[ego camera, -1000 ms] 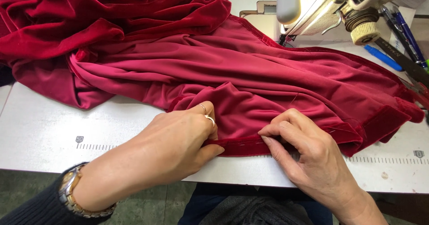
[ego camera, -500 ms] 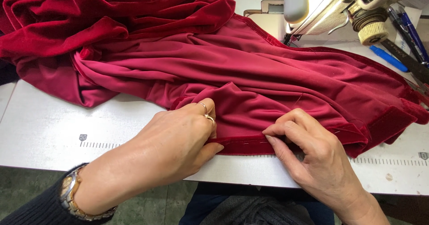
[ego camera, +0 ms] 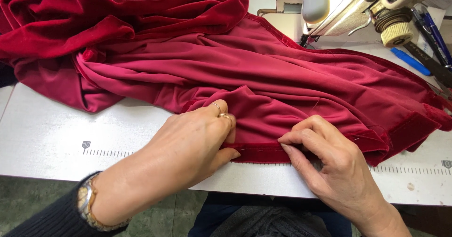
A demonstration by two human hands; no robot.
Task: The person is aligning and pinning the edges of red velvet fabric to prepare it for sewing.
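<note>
A large dark red velvet fabric [ego camera: 263,72] with a smoother lining side lies spread over the white sewing table [ego camera: 52,138]. My left hand [ego camera: 193,143], with a ring and a wristwatch, pinches a fold of the fabric near its folded front hem [ego camera: 259,151]. My right hand [ego camera: 329,161] presses and grips the same hem a little further right, fingers curled on the cloth. The hem runs along the table's printed ruler scale.
A sewing machine [ego camera: 348,6] stands at the back right with a yellowish thread spool [ego camera: 398,33]. Blue pens [ego camera: 423,34] lie at the right edge. More bunched velvet fills the back left. The table's front edge is just below my hands.
The view shifted slightly. Both hands stay on the hem; the left fingers have tightened on the fold and the right hand has edged a little along the hem.
</note>
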